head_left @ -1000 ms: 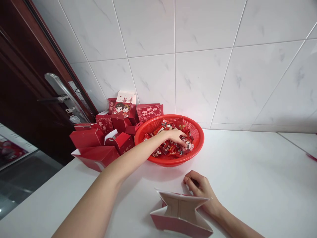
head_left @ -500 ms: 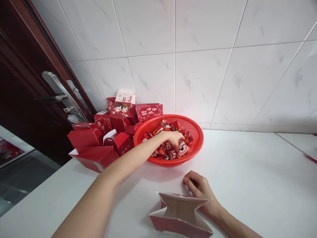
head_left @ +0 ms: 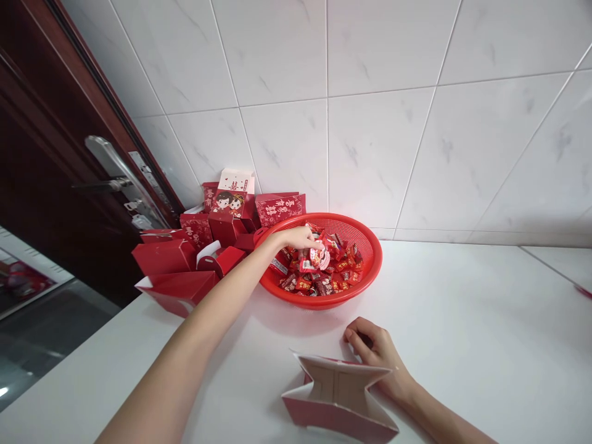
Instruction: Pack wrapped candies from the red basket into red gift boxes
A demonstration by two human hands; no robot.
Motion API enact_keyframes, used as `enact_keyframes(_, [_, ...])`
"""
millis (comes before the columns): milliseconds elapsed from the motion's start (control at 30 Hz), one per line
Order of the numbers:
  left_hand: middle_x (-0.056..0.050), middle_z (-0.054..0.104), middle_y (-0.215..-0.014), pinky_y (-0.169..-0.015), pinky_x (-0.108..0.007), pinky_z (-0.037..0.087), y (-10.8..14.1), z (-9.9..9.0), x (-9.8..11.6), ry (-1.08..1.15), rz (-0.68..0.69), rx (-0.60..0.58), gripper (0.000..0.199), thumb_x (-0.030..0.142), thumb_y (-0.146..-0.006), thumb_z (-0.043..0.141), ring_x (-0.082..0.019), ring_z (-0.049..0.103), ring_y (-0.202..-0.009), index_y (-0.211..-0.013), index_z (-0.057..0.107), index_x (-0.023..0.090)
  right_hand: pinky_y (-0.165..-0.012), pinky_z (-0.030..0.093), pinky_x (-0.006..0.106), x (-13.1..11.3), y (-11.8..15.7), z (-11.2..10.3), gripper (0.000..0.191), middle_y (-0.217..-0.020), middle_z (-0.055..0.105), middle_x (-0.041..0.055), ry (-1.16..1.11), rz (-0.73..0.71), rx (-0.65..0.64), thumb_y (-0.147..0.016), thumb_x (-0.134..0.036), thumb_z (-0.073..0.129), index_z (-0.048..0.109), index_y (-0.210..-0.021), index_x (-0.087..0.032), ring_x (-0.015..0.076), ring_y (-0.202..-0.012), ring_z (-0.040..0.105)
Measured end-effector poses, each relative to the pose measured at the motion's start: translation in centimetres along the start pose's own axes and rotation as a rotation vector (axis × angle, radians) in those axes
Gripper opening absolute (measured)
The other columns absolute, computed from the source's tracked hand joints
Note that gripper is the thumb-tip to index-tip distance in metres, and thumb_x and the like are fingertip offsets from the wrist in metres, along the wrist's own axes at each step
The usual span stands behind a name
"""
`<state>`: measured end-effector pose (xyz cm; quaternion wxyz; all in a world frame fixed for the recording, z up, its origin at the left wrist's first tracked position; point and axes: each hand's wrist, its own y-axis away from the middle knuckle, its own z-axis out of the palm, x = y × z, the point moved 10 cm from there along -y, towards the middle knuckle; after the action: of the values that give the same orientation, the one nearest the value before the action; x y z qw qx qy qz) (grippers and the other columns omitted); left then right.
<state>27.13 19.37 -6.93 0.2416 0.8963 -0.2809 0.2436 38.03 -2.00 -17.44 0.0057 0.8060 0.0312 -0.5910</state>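
My left hand (head_left: pixel 300 238) is over the red basket (head_left: pixel 374 271), its fingers closed on a wrapped candy (head_left: pixel 319 257) with a pink and white printed wrapper. Red-wrapped candies (head_left: pixel 324 283) fill the bottom of the basket. On the white table, in front of the basket, my right hand (head_left: pixel 370 342) rests with curled fingers; whatever it may hold is hidden. An open red paper box (head_left: pixel 337 416) stands beside my right wrist, its top spread and its visible inside bare.
Several red boxes (head_left: pixel 171 277) are piled left of the basket, with a white-topped one (head_left: pixel 235 180) at the back. Behind the table (head_left: pixel 462 320) rises a tiled wall (head_left: pixel 379 154). A dark door (head_left: pixel 55 160) with a metal handle is at the left.
My left hand has moved left and slightly up within the basket, now with the printed candy in its fingers. My right hand and the open box have stayed almost in place.
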Motion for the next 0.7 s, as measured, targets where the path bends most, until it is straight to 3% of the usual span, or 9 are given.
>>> enact_keyframes(133, [-0.004,0.066,-0.063,-0.055,-0.026,0.042,0.2,-0.6,-1.7,0.107,-0.024,0.032,0.048,0.063,-0.072,0.073,-0.015,0.062,-0.056,-0.063,0.065,0.016,-0.062,0.038,0.029,-0.1,0.1,0.0,0.036,-0.070,0.059,0.0029,0.005,-0.005,-0.002,-0.091,-0.048,0.047,0.058,-0.072,-0.020,0.0176,-0.068,0.051])
enact_keyframes(300, [-0.001,0.073,-0.076,-0.063,-0.024,0.046,0.3,-0.2,-1.7,-0.007,-0.014,-0.025,0.014,0.026,-0.071,0.069,-0.017,0.067,-0.071,-0.081,0.075,0.019,-0.061,0.038,0.029,-0.4,0.2,-0.2,0.037,-0.069,0.058,0.0029,0.010,0.009,0.004,-0.090,-0.050,0.048,0.057,-0.070,-0.020,0.0174,-0.066,0.050])
enact_keyframes(400, [-0.001,0.077,-0.088,-0.071,-0.024,0.049,0.4,1.3,-0.9,-0.119,0.021,-0.114,0.027,0.013,-0.063,0.064,-0.020,0.069,-0.085,-0.085,0.078,0.020,-0.062,0.039,0.029,-0.5,0.2,-0.1,0.038,-0.070,0.058,0.0029,0.003,0.012,0.003,-0.089,-0.050,0.048,0.056,-0.069,-0.020,0.0171,-0.066,0.050])
enact_keyframes(567, [-0.002,0.076,-0.090,-0.070,-0.025,0.050,0.1,3.3,0.5,-0.233,0.073,-0.114,0.032,0.014,-0.060,0.073,-0.022,0.069,-0.087,-0.091,0.075,0.020,-0.062,0.038,0.029,-0.5,0.2,-0.1,0.038,-0.071,0.059,0.0029,-0.008,0.001,0.004,-0.090,-0.051,0.048,0.053,-0.068,-0.020,0.0169,-0.067,0.050])
enact_keyframes(700, [-0.004,0.075,-0.097,-0.076,-0.027,0.054,-0.1,4.5,1.9,0.029,0.181,-0.136,0.048,0.006,-0.062,0.064,-0.021,0.070,-0.091,-0.108,0.069,0.019,-0.062,0.037,0.029,-0.5,0.1,0.0,0.039,-0.071,0.058,0.0029,-0.017,0.005,-0.004,-0.091,-0.052,0.048,0.051,-0.067,-0.020,0.0168,-0.068,0.049])
